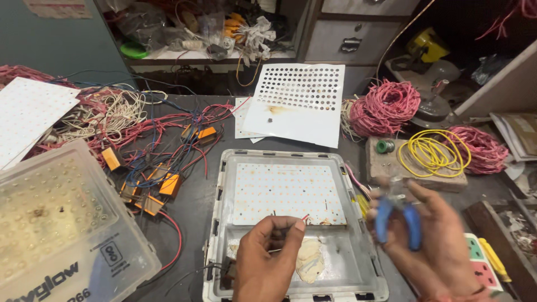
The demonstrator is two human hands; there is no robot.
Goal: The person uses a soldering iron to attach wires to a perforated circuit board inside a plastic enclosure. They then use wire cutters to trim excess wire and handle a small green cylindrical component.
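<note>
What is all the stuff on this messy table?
Housing: one, grey, front centre.
LED board: one, white, inside housing.
Sheet: one, white, holed, behind housing.
Orange boxes: several, on tangled wires, left.
Cover: one, clear, front left.
Red coils: two, right.
Yellow coil: one, right.
Left hand: pinches a thin wire.
Right hand: holds blue-handled pliers.

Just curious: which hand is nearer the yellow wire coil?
Right. The right hand, holding blue pliers, is just below the yellow coil; the left hand is farther left, over the tray.
</note>
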